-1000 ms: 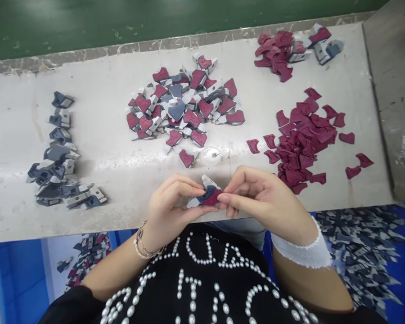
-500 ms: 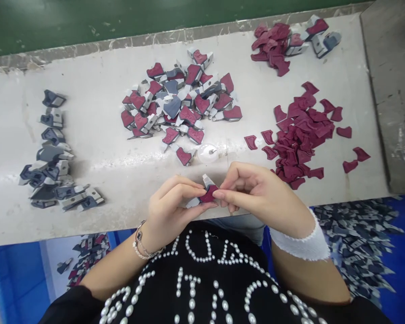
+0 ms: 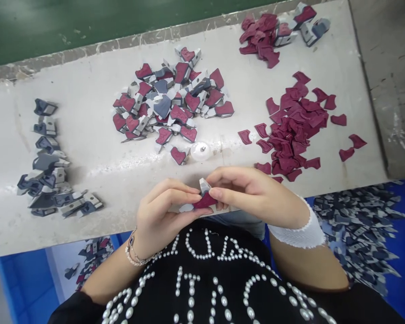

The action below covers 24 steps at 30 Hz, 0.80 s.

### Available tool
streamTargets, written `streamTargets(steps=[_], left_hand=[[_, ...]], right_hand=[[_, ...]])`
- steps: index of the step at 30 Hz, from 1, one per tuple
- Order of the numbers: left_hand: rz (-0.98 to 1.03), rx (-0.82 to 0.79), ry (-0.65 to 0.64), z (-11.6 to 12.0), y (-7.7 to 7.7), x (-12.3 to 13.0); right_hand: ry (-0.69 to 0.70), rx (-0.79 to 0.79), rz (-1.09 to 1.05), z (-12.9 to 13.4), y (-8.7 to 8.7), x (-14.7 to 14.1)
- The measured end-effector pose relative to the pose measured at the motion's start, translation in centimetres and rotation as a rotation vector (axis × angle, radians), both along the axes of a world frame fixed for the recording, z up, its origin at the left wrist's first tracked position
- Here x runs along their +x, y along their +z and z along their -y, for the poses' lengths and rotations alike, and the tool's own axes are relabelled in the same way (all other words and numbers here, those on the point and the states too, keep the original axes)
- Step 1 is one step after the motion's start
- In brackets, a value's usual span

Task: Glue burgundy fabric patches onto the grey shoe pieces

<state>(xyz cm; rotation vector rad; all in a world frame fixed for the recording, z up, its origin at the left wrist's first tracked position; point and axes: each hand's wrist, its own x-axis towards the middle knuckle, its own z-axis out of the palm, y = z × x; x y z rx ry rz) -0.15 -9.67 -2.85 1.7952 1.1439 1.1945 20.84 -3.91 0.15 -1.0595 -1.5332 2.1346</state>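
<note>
Between my two hands, over the table's near edge, is a small grey and white moulded part with a maroon cover piece (image 3: pixel 205 200) on its face. My left hand (image 3: pixel 170 202) pinches it from the left, fingers above and thumb below. From the right, my right hand (image 3: pixel 246 191) presses its thumb against the cover's upper edge, the other fingers partly hidden behind. A pale tip of the part sticks up between the hands. Just beyond lie a heap of grey parts with maroon faces (image 3: pixel 178 114) and a pile of loose maroon pieces (image 3: pixel 292 123).
Grey parts without maroon faces (image 3: pixel 49 175) line the table's left side. More maroon pieces (image 3: pixel 261 38) lie at the far right. A round white disc (image 3: pixel 201 151) sits on the table (image 3: pixel 97 103). Blue bins with parts (image 3: pixel 357 229) stand below the near edge.
My right thumb has shifted up and left along the maroon cover, and the held part has turned slightly. The whole view has tilted a little.
</note>
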Motion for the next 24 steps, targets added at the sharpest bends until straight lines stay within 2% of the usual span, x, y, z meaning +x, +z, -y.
streamTargets(steps=[4, 7, 17, 24], left_hand=[[-0.001, -0.008, 0.003, 0.1, 0.1, 0.1], [0.004, -0.025, -0.008, 0.2, 0.2, 0.1], [-0.035, -0.017, -0.030, 0.0, 1.0, 0.0], [-0.076, 0.024, -0.033, 0.1, 1.0, 0.1]], right_hand=[[0.048, 0.283, 0.201, 0.6, 1.1, -0.2], [0.069, 0.374, 0.273, 1.0, 1.8, -0.4], [0.102, 0.438, 0.279, 1.2, 2.0, -0.3], [0.115, 0.430, 0.359, 1.6, 2.2, -0.6]])
